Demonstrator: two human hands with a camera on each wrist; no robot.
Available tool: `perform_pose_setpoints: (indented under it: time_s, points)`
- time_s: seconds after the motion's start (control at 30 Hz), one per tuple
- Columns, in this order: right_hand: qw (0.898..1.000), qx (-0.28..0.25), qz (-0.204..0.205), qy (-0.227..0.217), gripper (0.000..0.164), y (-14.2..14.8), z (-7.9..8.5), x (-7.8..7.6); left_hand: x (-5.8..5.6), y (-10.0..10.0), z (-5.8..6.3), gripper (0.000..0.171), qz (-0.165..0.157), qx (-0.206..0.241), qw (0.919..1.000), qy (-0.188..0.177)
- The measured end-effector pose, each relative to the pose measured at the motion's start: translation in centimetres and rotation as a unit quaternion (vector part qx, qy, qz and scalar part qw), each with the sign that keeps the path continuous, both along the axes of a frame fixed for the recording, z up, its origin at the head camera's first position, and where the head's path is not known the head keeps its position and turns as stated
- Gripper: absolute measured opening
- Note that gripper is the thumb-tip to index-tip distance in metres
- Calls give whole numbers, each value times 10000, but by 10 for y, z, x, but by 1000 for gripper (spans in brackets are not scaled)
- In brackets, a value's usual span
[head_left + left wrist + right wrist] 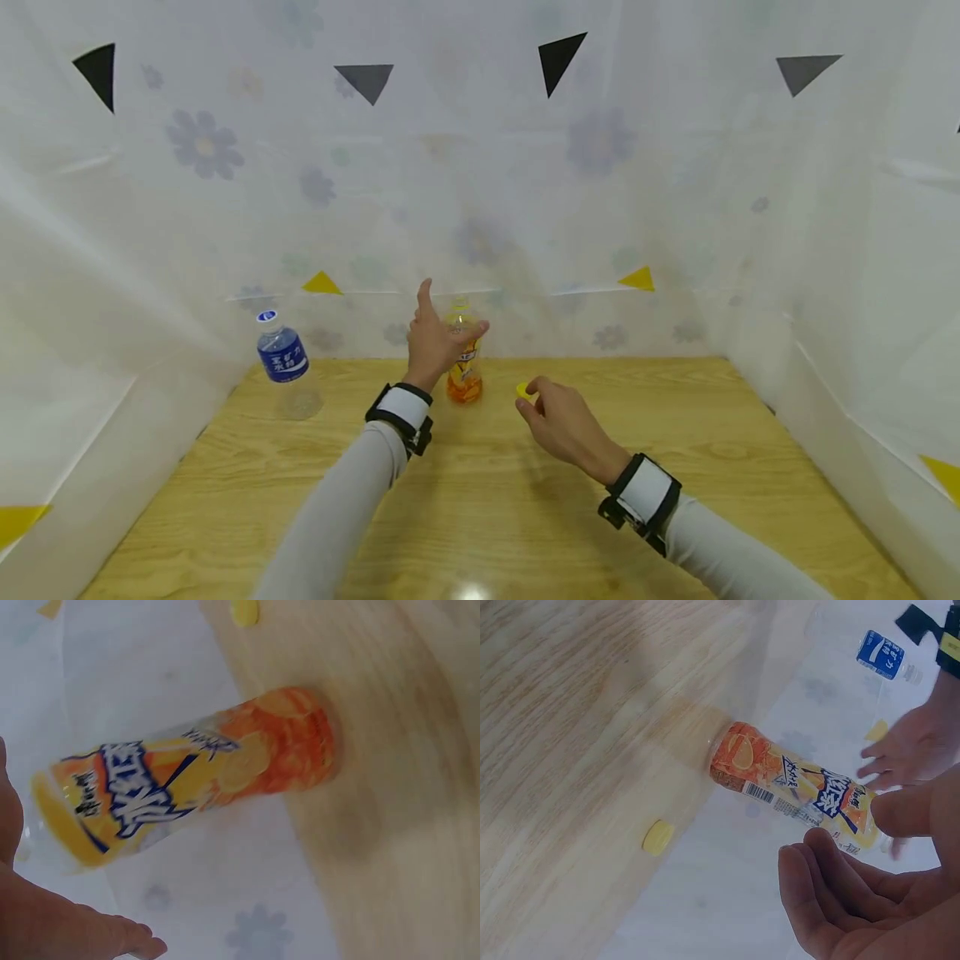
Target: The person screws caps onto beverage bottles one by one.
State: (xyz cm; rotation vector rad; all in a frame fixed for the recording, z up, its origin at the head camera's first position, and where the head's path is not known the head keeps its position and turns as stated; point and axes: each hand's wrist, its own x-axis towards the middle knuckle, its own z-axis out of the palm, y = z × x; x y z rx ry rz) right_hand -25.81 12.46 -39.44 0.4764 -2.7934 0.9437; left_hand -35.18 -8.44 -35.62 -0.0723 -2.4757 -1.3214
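An iced-tea bottle (465, 385) with a yellow and orange label stands upright at the back of the table. My left hand (433, 346) is beside its upper part, thumb and fingers spread apart, overlapping the bottle in the head view. In the left wrist view the bottle (202, 776) fills the middle, with nothing gripped around it. A yellow bottle cap (658, 837) lies on the table to the bottle's right. Near that cap hovers my right hand (566, 421), its fingers loosely bent; the right wrist view shows nothing held between thumb and fingertips.
On the left of the wooden table (480, 500) stands a clear bottle (283, 354) with a blue label and a white cap. A pale sheet (480, 183) with flowers and triangles encloses the back and both sides.
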Motion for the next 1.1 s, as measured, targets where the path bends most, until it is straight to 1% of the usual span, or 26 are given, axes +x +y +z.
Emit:
perform_pose_setpoints:
  time_s: [0.07, 0.17, 0.27, 0.37, 0.43, 0.53, 0.7, 0.8, 0.97, 1.1]
  points:
    - [10000, 2, 28, -18, 32, 0, 0, 0, 0, 6, -12, 115, 35, 161, 9998, -139]
    - [10000, 2, 32, -56, 33, -1, 0, 0, 0, 13, -25, 113, 92, 421, 9988, -244]
    - [9999, 10, 43, -104, 32, 0, 0, 1, -1, 17, -34, 100, 172, 615, 9978, -165]
    - [9999, 4, 68, -140, 32, 0, 0, 1, -2, 18, -38, 86, 298, 673, 9973, 2]
    - [9998, -5, 83, -164, 32, 0, 0, 1, -2, 18, -38, 81, 360, 673, 9970, 91]
    - [9998, -6, 90, -191, 32, 1, 0, 1, -1, 17, -38, 79, 390, 649, 9971, 125]
    - [9997, -31, 133, -181, 33, 2, -3, 1, -2, 17, -40, 78, 263, 672, 9973, 166]
    - [9998, -26, 132, -160, 33, 2, -4, 1, 0, 16, -39, 75, 123, 622, 9976, 261]
    - [9998, 0, 93, -161, 32, 4, -5, 1, 11, 14, -28, 71, -159, 434, 9979, 455]
    - [9998, -3, 99, -200, 31, 5, -6, 1, 26, 12, -19, 71, -462, 257, 9971, 543]
